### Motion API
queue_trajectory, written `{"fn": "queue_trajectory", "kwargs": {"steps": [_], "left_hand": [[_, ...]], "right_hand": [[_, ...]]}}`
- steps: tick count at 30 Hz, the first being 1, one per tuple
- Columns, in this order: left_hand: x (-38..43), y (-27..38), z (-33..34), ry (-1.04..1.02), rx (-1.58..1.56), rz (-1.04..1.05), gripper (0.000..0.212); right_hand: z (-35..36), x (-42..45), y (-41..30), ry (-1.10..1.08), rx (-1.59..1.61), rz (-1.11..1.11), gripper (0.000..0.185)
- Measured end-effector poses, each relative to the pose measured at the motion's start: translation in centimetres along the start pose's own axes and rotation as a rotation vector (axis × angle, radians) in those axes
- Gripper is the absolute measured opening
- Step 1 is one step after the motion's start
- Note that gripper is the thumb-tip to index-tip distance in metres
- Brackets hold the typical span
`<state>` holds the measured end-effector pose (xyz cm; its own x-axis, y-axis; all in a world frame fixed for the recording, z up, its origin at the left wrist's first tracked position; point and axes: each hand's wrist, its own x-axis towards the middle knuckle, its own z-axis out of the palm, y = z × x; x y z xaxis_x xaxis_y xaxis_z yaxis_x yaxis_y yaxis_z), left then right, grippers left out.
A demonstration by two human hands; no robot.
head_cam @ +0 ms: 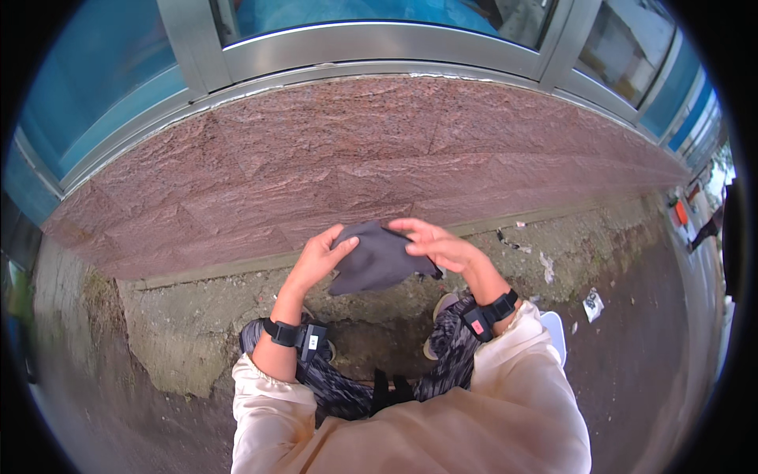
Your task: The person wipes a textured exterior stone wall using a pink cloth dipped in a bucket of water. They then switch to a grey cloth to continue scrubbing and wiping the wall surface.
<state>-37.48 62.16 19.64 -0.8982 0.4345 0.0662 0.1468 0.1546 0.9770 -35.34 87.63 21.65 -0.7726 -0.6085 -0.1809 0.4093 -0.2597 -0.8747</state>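
Observation:
A piece of dark grey cloth (379, 260) hangs in front of me, above the strip of concrete at the wall's foot. My left hand (320, 258) grips its upper left side, the thumb lying on the near face and the fingers mostly hidden behind. At the cloth's right edge is my right hand (441, 246), its fingers spread with a gap between them. One of its fingertips overlaps the fabric, with no firm grip visible. The cloth's lower right corner shows a black edge below that hand.
A rough reddish stone wall (379, 154) rises ahead, topped by metal-framed windows (379, 50). Scraps of litter (592, 305) lie on the ground to the right. A white-edged seat or board (555, 335) shows beside my right elbow. A person's leg (706, 231) and an orange object (681, 212) appear far right.

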Motion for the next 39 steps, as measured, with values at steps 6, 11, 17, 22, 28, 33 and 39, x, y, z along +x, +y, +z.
{"fn": "queue_trajectory", "kwargs": {"steps": [6, 11, 17, 22, 28, 33, 39], "left_hand": [[0.8, 1.0, -0.2, 0.015, -0.535, -0.060, 0.024], [1.3, 1.3, -0.4, 0.070, -0.784, -0.098, 0.027], [0.9, 0.8, -2.0, 0.207, -1.073, -0.155, 0.027], [1.5, -4.7, -2.3, 0.278, -0.714, -0.416, 0.034], [1.0, -8.3, -4.4, 0.136, 0.461, -0.339, 0.051], [1.1, -5.4, -3.2, 0.169, 0.862, -0.376, 0.043], [1.3, -5.5, -4.4, 0.209, 0.615, -0.253, 0.024]], "right_hand": [[-0.9, 1.0, 5.7, -0.080, -0.460, 0.229, 0.062], [-1.6, 2.2, 8.8, 0.145, -0.045, 0.217, 0.043], [-1.8, 1.7, 5.0, 0.286, 0.505, -0.106, 0.040], [-4.3, 2.1, 8.5, 0.538, 0.012, 0.100, 0.036], [-4.4, 1.1, 6.9, 0.644, -0.237, 0.005, 0.026], [-4.6, 0.7, 6.8, 0.701, -0.493, 0.016, 0.025], [-4.5, 0.2, 6.7, 0.401, -0.513, -0.031, 0.044]]}}
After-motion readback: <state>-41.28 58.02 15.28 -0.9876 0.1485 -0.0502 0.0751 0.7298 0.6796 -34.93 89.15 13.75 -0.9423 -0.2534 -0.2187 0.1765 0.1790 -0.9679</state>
